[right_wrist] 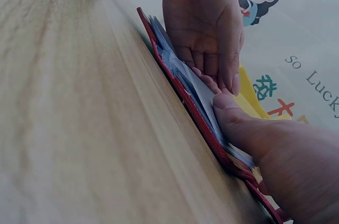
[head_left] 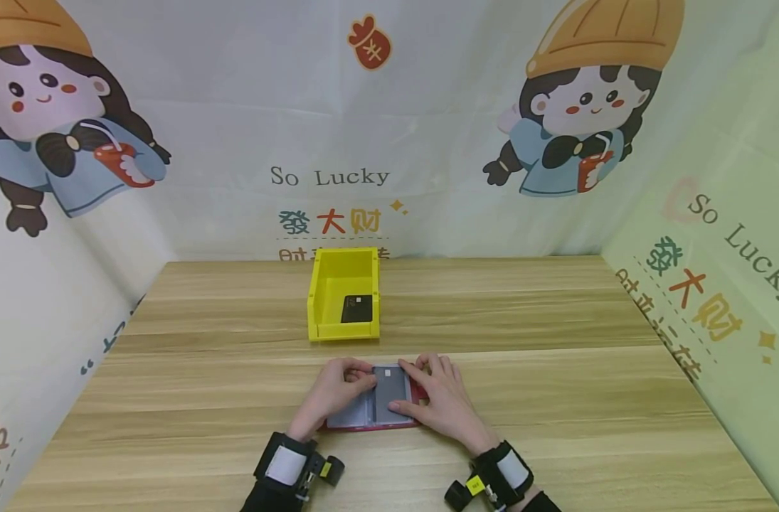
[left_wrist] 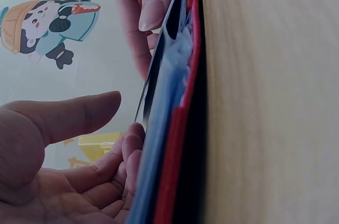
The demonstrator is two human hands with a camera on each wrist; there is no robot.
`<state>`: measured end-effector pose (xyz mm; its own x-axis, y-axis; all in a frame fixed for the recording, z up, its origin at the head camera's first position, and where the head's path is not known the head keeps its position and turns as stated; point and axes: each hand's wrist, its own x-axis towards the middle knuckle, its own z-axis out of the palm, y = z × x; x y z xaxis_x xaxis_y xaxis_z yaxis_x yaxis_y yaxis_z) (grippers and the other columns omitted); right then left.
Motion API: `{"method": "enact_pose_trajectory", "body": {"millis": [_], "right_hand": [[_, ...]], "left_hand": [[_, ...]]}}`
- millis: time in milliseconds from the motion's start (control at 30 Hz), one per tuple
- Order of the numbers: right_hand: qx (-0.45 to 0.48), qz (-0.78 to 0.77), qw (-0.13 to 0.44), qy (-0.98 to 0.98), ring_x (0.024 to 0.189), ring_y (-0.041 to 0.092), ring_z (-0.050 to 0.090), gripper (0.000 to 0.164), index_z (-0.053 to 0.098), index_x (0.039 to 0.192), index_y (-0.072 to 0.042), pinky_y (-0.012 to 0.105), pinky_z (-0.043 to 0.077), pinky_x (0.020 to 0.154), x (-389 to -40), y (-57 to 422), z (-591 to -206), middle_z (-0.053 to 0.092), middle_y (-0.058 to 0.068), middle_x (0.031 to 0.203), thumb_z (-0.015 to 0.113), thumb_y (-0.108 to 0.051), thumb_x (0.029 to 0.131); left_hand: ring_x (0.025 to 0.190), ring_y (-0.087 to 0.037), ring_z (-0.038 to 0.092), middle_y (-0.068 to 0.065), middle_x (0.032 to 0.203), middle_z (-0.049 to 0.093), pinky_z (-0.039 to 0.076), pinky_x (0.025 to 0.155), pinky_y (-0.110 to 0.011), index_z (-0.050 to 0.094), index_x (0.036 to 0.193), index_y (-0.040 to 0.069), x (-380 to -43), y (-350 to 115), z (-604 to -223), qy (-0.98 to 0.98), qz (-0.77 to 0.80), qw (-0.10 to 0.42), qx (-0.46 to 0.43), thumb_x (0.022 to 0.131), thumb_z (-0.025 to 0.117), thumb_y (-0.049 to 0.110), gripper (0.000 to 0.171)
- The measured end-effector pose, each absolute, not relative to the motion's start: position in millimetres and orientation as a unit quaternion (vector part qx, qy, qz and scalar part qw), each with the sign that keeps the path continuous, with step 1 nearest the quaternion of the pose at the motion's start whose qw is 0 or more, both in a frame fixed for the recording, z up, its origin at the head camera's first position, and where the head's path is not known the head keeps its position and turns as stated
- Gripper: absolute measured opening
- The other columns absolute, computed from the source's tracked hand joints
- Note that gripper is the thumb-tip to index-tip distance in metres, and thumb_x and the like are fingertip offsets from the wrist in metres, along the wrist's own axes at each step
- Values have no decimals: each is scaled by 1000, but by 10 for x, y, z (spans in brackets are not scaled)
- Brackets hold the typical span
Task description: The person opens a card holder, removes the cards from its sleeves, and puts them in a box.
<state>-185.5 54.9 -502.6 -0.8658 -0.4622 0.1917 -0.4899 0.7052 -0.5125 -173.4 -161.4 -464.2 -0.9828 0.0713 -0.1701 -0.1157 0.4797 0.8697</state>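
A card holder point(head_left: 351, 417) with clear plastic sleeves and a red cover lies spread on the table. On its right-hand part is a dark grey card point(head_left: 391, 393) with a small chip. My right hand point(head_left: 449, 402) holds this card, index finger at the top corner and thumb low on its face. From the other side, my left hand point(head_left: 334, 391) touches the card's upper left edge. In the left wrist view its thumb point(left_wrist: 85, 113) stands apart from the loosely bent fingers. Whether the card is inside a sleeve, I cannot tell.
A yellow open bin point(head_left: 344, 333) stands behind the holder, with a black card point(head_left: 357, 308) in it. The wooden table point(head_left: 523, 320) ends at a printed cloth backdrop point(head_left: 453, 142) at the back and sides.
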Motion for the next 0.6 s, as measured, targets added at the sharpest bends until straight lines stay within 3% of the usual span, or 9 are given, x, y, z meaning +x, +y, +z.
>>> {"method": "enact_pose_trajectory", "body": {"millis": [600], "right_hand": [[253, 278, 21, -926, 97, 18, 35, 69, 59, 141, -16, 35, 25, 86, -1858, 542, -5046, 45, 2, 111, 76, -51, 84]], "left_hand": [[80, -15, 59, -10, 94, 71, 48, 73, -27, 70, 109, -2, -1728, -1609, -4634, 854, 512, 86, -18, 92, 70, 6, 19]]}}
